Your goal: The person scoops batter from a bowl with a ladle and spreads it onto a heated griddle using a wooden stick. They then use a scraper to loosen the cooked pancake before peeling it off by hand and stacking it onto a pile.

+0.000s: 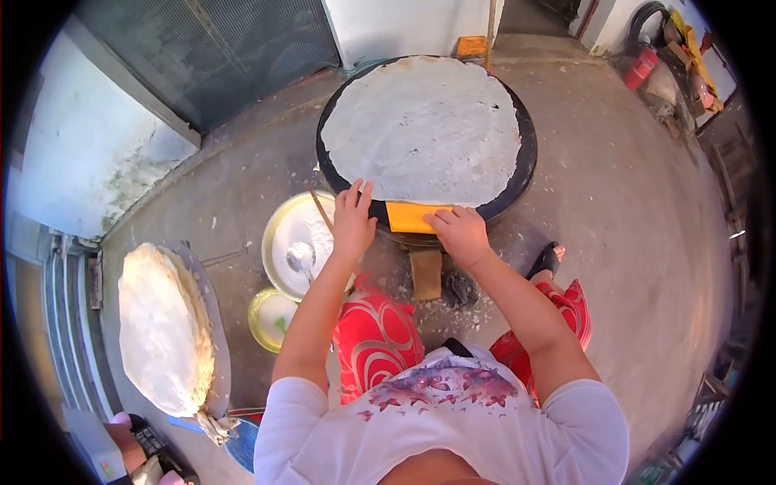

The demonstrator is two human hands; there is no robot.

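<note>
Concrete floor (pixel 638 210) reaches a white wall (pixel 412 28) at the far side. Above it, far-centre, a round black griddle (pixel 528 145) bears a flatbread (pixel 420 129), longest left to right. The yellow scraper (pixel 406 217), also lying left-right, crosses the near rim, gripped by the right hand (pixel 464 234). The left hand (pixel 353 222), fingers parted, meets the near-left edge.

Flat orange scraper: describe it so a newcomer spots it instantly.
Find the big round black griddle carrying a wide pale flatbread. At its near edge sits the flat orange scraper, right end under the person's right hand. Unlike the orange block behind, it touches a hand.
</note>
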